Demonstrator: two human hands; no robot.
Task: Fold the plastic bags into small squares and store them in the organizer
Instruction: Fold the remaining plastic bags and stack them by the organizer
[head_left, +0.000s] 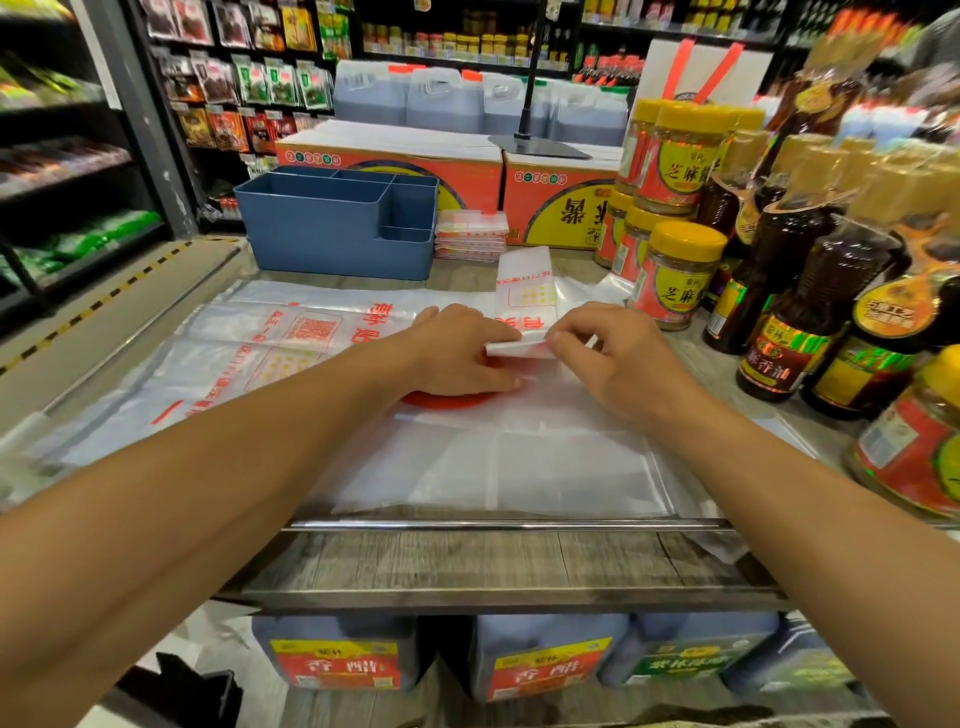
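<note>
**Shop counter, two hands folding a plastic bag**

Shop shelves of packets and bottles surround a wooden counter (467, 564). Flat clear bags (249, 358) with red print cover it. At its middle, a narrow folded bag strip (524, 291) runs away from the person. The left hand (462, 351) lies flat, fingers straight, pressing beside the strip's near end. The right hand (608, 358) pinches that near end, touching the left fingertips. A blue organizer (332, 234) stands behind, well apart, with folded squares (470, 236) stacked just beside it. Jars (675, 270) stand right.
</note>
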